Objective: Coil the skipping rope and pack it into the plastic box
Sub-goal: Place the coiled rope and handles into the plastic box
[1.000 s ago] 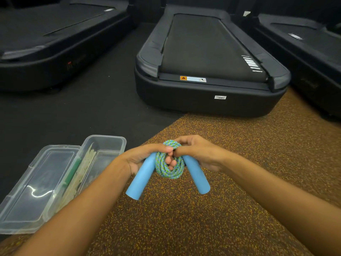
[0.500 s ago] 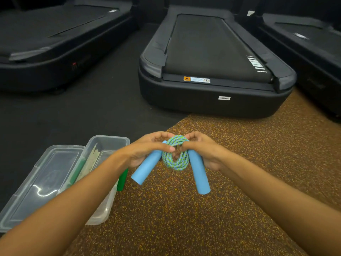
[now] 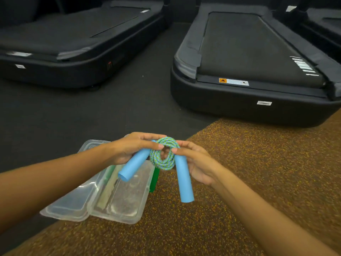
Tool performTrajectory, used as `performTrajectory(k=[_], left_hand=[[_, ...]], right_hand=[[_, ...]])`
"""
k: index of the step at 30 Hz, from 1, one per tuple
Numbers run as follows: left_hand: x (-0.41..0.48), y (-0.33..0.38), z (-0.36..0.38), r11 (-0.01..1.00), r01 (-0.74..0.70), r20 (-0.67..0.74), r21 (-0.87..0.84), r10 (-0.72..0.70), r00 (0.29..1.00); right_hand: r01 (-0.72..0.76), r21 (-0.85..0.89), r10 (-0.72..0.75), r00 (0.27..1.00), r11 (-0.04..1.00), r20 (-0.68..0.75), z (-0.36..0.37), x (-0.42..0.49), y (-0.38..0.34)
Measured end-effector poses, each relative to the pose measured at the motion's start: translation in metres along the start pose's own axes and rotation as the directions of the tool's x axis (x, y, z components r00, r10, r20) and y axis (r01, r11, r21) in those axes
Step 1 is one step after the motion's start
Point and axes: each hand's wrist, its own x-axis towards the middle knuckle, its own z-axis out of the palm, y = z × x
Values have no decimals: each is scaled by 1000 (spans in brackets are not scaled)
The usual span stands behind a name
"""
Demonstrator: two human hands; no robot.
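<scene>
The skipping rope (image 3: 162, 157) is wound into a small blue-green coil, held in the air between both hands. My left hand (image 3: 129, 148) grips the coil's top and one light-blue handle (image 3: 133, 166), which slants down to the left. My right hand (image 3: 197, 163) pinches the coil's right side and holds the other handle (image 3: 184, 180), which hangs down. The clear plastic box (image 3: 127, 217) lies open on the floor below and left of the coil, its lid (image 3: 64, 209) folded out to the left. Flat pale items and a green piece (image 3: 155, 180) lie in or beside the box.
A black treadmill (image 3: 258, 74) stands ahead on the right, another treadmill (image 3: 73, 43) at the back left, and a third treadmill's edge (image 3: 324, 21) at the far right. Dark floor (image 3: 92, 111) lies to the left; brown speckled matting (image 3: 258, 163) covers the right.
Both hands have carried the coiled rope left, so it now hangs over the open box. The view has swung left, and the box sits nearer the middle.
</scene>
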Motion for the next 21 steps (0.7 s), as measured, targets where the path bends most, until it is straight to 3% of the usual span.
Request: performTrajectory(k=[4,8,12,15,21], left_hand=[[-9,-17,-37,1000,0,-69,-19,-1,998],[3,-50,-66,999,50,-308,-13,-51,950],[18,-82,-72,999,34,-338,-10,-36,941],[30,-103,-75,995,-20,-360,94,53,932],[46,-128,-87,947,16,-409,320,123,904]], right_hand=[[-27,-14,26,995,1000,-92,34,38,23],[-64,-7,61,976,998,-207,55,71,52],[-85,18,86,947,996,-308,62,96,78],[-96,14,94,930,995,-355,63,111,95],[-152,-98,94,894,984,-439,70,137,121]])
